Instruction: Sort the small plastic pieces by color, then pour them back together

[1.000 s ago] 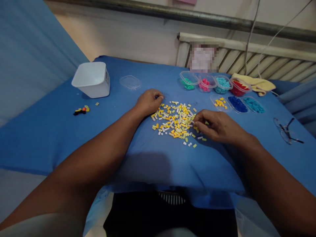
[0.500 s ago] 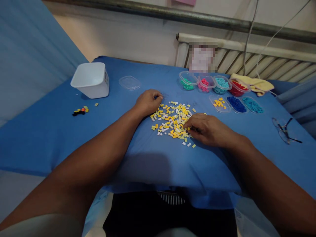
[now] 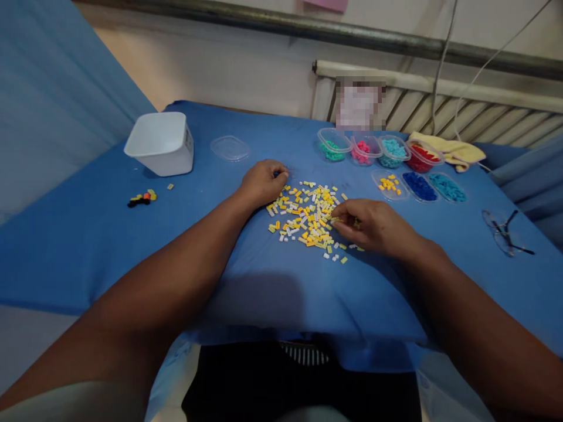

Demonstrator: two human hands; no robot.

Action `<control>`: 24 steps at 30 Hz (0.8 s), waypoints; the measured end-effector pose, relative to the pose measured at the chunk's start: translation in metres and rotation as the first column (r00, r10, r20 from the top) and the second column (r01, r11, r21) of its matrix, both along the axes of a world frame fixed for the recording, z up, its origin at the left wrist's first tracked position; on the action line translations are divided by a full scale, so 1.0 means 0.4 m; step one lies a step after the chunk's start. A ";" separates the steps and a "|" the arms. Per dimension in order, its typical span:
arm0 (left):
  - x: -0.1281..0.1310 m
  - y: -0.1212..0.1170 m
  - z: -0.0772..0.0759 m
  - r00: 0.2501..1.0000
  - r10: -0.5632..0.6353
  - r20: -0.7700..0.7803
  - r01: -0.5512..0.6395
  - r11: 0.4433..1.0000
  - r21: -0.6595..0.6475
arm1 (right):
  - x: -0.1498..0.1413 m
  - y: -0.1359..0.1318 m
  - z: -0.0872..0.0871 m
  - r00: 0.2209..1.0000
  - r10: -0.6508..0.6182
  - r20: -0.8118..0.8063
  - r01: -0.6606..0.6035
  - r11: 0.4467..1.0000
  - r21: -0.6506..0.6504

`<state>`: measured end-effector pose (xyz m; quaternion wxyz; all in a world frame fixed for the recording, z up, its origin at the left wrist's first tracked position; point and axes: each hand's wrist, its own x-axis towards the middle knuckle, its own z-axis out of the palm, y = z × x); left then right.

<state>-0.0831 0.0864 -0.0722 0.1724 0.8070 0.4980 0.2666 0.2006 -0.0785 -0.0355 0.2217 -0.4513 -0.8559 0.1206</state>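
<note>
A loose pile of small toy bricks (image 3: 310, 220), yellow, pale yellow and white, is spread over the blue cloth. At its right edge is my right hand (image 3: 372, 225), thumb and index finger pinched on a small yellowish brick (image 3: 336, 219). Something yellowish also shows inside the curled fingers of that hand. My left hand (image 3: 264, 183) rests on the cloth at the pile's upper left, fingers curled in; whatever they may hold is hidden. A few white and pale yellow bricks lie just in front of the pile.
A white tub (image 3: 160, 143) and a clear lid (image 3: 230, 148) stand at the back left, near a few black, red and yellow pieces (image 3: 143, 198). Clear containers of sorted bricks (image 3: 393, 151), a yellow cloth (image 3: 457, 151) and glasses (image 3: 504, 233) are to the right.
My right hand has shifted slightly, its thumb and index finger now pinching a yellowish brick at the pile's edge. My left hand has stayed in place.
</note>
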 end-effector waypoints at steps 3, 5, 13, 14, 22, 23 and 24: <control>0.003 0.000 0.001 1.000 -0.010 0.008 0.010 1.000 0.003 | -0.021 0.008 0.003 0.997 0.025 -0.068 -0.022 0.998 0.053; 0.004 0.001 0.000 1.000 -0.006 0.012 0.006 1.000 0.010 | -0.040 0.014 -0.004 0.998 0.049 -0.025 -0.047 0.996 0.071; 0.007 -0.001 0.002 1.000 0.011 0.004 -0.011 1.000 -0.002 | -0.073 0.018 -0.003 0.979 -0.048 0.200 0.043 0.999 0.031; 0.008 -0.001 0.003 1.000 0.017 0.000 -0.017 1.000 -0.004 | -0.078 0.017 0.001 0.976 -0.053 0.213 0.048 0.999 0.025; 0.008 -0.003 0.011 1.000 -0.004 -0.025 0.004 1.000 0.006 | -0.103 0.016 0.006 0.978 -0.118 0.172 0.125 0.992 -0.030; 0.007 -0.003 0.011 1.000 -0.005 -0.025 0.005 1.000 0.006 | -0.096 0.018 0.006 0.986 -0.125 0.113 0.130 0.991 -0.040; 0.006 -0.002 0.011 1.000 -0.003 -0.023 0.003 1.000 0.005 | -0.083 0.021 0.007 0.989 -0.144 0.045 0.146 0.988 -0.043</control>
